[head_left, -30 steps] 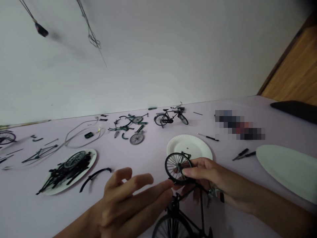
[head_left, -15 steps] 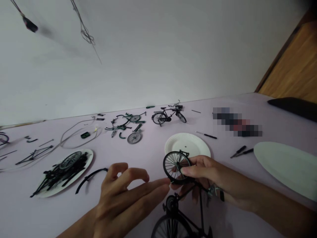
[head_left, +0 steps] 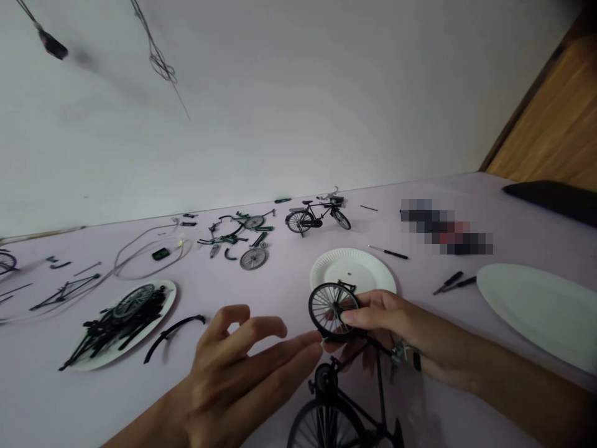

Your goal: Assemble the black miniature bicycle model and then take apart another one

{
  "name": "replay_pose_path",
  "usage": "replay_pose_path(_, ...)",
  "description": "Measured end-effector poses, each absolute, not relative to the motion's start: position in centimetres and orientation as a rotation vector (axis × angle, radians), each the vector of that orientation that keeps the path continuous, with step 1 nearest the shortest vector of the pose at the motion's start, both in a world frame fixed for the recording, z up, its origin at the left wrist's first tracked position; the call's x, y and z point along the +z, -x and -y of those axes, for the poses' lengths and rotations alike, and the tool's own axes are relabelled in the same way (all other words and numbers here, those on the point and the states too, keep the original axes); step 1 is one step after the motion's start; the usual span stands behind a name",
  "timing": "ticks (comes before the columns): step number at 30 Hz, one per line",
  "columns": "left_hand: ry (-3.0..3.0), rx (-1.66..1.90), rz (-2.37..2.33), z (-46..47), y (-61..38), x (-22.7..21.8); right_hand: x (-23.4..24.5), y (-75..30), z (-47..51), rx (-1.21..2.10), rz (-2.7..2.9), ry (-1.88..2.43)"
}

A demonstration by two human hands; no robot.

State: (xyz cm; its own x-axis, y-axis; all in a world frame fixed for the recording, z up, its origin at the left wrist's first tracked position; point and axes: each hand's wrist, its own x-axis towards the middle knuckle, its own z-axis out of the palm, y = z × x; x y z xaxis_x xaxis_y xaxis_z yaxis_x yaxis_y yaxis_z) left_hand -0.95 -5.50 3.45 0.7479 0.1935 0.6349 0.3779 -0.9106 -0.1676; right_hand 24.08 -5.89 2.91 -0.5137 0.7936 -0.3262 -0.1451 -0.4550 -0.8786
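A black model bicycle (head_left: 325,378) is held up at the lower middle, its rear wheel cut off by the bottom edge. My right hand (head_left: 398,323) grips it by the front wheel (head_left: 324,308), with the thumb near the hub and the other fingers partly hidden behind. Two long fingers of my left hand (head_left: 247,367) stretch to the lower rim of that wheel and seem to touch it. The left thumb and index finger are bent and apart, with nothing between them. Part of the handlebar shows under my right wrist.
Behind stand a white paper plate (head_left: 387,266) and a whole model bicycle (head_left: 311,218). A plate of black parts (head_left: 119,320), a curved black mudguard (head_left: 172,336) and loose green parts (head_left: 228,239) lie leftward. Screwdrivers (head_left: 395,254) and a large white plate (head_left: 536,305) are at right.
My left hand has shifted slightly to the right along the wheel's rim. The view has moved a little; the right hand's grip looks the same.
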Motion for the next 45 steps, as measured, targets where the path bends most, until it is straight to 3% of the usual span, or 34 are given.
replay_pose_path(9, 2.951, -1.269, 1.058, 4.0, -0.2, 2.0, 1.9, -23.9, 6.3, 2.041, 1.293, 0.937)
replay_pose_path(33, 2.887, -1.228, 0.763, 5.2, -1.2, 2.6, 1.4, -23.5, 6.5, 2.038, 1.406, 0.964)
replay_pose_path(39, 2.815, -1.23, 1.028, 4.0, -0.6, 2.6, 1.3, -24.2, 6.6, 2.181, 1.45, 0.886)
replay_pose_path(42, 2.801, -1.118, 1.001, 2.6, -1.4, 2.7, 1.3, -24.4, 6.6, 2.288, 1.476, 0.857)
replay_pose_path(45, 2.834, -0.711, 0.947, 1.1, -3.7, 3.1, 1.3, -24.5, 6.5, 2.326, 1.508, 0.808)
